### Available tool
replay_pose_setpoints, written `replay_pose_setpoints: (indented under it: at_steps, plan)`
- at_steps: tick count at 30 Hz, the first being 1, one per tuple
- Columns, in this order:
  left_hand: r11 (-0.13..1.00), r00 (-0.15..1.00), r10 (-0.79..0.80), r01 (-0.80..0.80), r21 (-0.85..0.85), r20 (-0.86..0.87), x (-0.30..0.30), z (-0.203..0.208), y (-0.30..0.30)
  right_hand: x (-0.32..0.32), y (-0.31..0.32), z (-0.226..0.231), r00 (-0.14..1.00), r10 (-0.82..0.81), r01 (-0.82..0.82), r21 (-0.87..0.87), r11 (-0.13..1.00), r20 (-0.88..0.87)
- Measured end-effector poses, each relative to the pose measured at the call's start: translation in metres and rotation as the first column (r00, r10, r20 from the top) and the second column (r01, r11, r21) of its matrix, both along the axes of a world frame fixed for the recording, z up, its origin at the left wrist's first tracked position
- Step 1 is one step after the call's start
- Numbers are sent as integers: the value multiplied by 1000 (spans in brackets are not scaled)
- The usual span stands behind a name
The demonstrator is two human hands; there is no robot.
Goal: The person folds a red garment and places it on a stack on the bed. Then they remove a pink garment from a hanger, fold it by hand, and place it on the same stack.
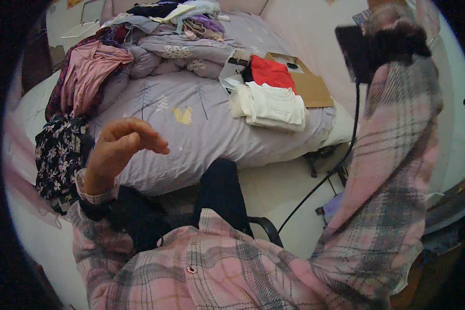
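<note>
My left hand (124,147) is raised in the air in front of the bed's near edge, palm turned inward. Its fingers are stretched out and gently bent, with nothing in them. A black band (94,209) circles that wrist. My right arm reaches up to the upper right, where my right hand (388,4) is mostly cut off by the picture's edge and its fingers do not show. Strapped to the right wrist is a black device (354,54), from which a black cable (329,174) hangs down toward the floor.
Ahead lies a bed with a grey-lilac quilt (181,134). On it are a pink garment (95,70), a heap of clothes (186,18), folded white cloth (276,106), a red cloth (271,73) and an open cardboard box (315,90). A dark floral garment (62,155) hangs at the left.
</note>
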State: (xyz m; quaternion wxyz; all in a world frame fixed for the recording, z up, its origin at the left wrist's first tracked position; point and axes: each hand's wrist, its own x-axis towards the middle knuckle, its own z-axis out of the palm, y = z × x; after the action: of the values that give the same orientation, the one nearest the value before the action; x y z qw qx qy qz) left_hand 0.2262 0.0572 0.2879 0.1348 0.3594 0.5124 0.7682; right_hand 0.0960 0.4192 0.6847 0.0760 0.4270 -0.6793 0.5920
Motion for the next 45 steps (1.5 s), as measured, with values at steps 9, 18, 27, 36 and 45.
replay_pose_setpoints:
  at_steps: [9, 18, 27, 36, 45]
  plan:
    - [972, 955, 226, -234, 16, 194, 1, -50, -29, 0, 48, -155, 935, -222, 292, -243, 925, 277]
    - [979, 998, 20, -32, -201, -58, 27, -12, 2, 56, 21, -358, 814, -329, 288, 160, 944, 479]
    - [618, 498, -699, 782, -83, -512, 52, 68, 47, 94, -33, -485, 582, -183, -13, 234, 972, 793]
    - [506, 445, -709, 862, 45, -547, 83, 104, 49, 112, -57, -503, 586, -85, -94, 171, 981, 806]
    - [602, 495, -613, 797, 41, -615, 96, 102, 51, 117, -56, -520, 607, -36, -101, 122, 987, 794]
